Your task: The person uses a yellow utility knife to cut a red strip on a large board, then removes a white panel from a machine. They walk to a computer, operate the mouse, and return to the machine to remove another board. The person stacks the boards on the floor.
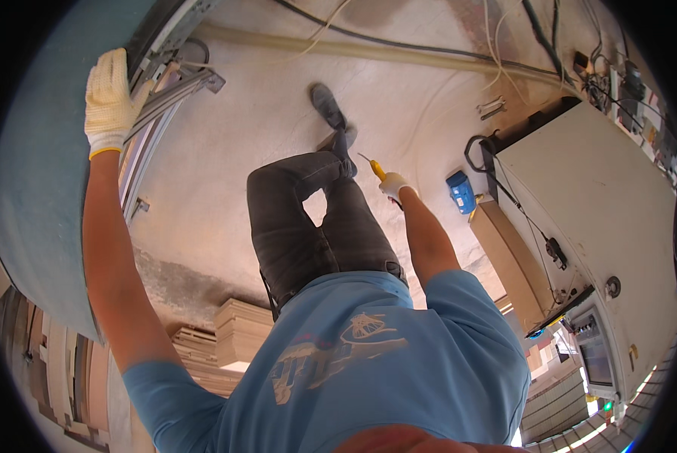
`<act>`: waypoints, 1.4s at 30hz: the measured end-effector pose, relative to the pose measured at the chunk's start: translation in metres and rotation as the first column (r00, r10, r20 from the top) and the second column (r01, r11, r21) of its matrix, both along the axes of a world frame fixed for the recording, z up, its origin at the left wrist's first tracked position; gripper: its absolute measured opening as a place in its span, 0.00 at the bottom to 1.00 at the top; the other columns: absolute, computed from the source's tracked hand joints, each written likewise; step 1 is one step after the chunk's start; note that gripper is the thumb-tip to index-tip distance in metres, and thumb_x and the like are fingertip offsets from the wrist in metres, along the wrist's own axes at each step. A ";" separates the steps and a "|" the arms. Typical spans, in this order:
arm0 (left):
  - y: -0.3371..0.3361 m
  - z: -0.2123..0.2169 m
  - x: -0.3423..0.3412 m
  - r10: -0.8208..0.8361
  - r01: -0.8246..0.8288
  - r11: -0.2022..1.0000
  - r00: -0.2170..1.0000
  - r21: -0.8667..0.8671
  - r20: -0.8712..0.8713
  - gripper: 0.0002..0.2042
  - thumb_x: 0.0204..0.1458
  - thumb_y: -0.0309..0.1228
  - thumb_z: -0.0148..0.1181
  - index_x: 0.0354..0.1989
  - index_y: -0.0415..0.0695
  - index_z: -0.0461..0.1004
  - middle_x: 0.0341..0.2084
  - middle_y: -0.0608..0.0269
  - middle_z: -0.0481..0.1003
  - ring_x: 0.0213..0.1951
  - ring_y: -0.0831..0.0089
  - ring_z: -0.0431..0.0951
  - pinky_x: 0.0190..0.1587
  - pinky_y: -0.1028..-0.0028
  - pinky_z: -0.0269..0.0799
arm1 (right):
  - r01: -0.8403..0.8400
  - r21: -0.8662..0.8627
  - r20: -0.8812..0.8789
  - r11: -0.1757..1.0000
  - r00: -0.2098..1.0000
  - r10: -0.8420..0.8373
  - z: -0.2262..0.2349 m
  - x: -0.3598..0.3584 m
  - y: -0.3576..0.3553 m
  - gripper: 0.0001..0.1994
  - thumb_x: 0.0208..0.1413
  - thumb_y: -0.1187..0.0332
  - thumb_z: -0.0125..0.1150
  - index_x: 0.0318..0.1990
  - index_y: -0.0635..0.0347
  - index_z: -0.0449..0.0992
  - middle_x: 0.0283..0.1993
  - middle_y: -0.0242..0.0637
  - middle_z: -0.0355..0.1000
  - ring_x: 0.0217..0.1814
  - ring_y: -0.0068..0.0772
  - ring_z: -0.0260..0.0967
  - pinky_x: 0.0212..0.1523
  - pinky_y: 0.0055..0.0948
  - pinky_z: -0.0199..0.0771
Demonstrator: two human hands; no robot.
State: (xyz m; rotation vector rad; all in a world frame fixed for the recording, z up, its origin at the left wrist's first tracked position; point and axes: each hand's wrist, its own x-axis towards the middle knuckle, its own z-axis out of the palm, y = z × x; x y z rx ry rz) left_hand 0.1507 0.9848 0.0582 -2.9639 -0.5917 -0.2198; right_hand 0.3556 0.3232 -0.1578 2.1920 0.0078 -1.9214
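My left hand [110, 106], in a white knitted glove with a yellow cuff edge, lies flat on the blue-green tabletop [44, 189] at its metal-framed edge. Its thumb is spread away from the fingers and points toward the frame; nothing is held in it. Lower and to the right, my right hand [393, 185], also in a white glove, is closed around a yellow-handled screwdriver [377, 170]. The thin shaft points up and left, over the floor beside my legs. Most of the fingers of this hand are hidden behind the palm side.
A metal rail frame [174, 94] runs along the tabletop's edge. On the right stands a large pale cabinet [595, 189] with a screen panel [596, 355]. A blue case [461, 191] and wrenches [491, 108] lie on the floor, crossed by cables [406, 45]. Stacked boards [240, 332] stand behind me.
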 end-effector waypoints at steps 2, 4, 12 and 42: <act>-0.001 -0.002 0.000 0.009 -0.008 1.000 1.000 0.028 -0.011 0.33 0.47 0.39 0.75 0.60 0.37 0.70 0.56 0.46 0.74 0.56 0.46 0.74 0.61 0.57 0.72 | -0.010 -0.038 -0.134 0.999 0.991 0.004 -0.007 -0.003 -0.004 0.14 0.59 0.68 0.54 0.47 0.67 0.78 0.25 0.42 0.75 0.21 0.37 0.73 0.20 0.39 0.75; -0.003 -0.003 0.000 0.048 -0.047 0.998 0.997 0.030 -0.056 0.34 0.48 0.39 0.75 0.61 0.36 0.70 0.58 0.45 0.73 0.58 0.47 0.74 0.61 0.57 0.72 | -0.062 -0.102 -0.080 0.993 0.995 0.054 -0.012 -0.006 -0.009 0.13 0.58 0.70 0.54 0.46 0.67 0.78 0.24 0.42 0.75 0.21 0.36 0.73 0.21 0.38 0.74; -0.004 -0.003 0.001 0.032 -0.025 0.996 0.996 0.086 -0.082 0.34 0.49 0.44 0.75 0.59 0.34 0.72 0.56 0.44 0.75 0.56 0.47 0.76 0.62 0.57 0.72 | -0.218 -0.070 -0.144 0.973 0.968 0.207 -0.012 -0.021 -0.009 0.16 0.59 0.69 0.54 0.50 0.66 0.81 0.41 0.53 0.83 0.39 0.50 0.84 0.38 0.46 0.83; -0.065 0.027 0.005 0.333 -0.287 0.923 0.929 0.255 -0.161 0.45 0.52 0.45 0.72 0.73 0.36 0.56 0.70 0.49 0.63 0.71 0.54 0.63 0.71 0.58 0.60 | -0.123 0.277 0.009 0.953 0.992 0.125 0.092 -0.035 -0.101 0.17 0.54 0.67 0.63 0.51 0.60 0.84 0.48 0.51 0.82 0.52 0.53 0.80 0.49 0.46 0.79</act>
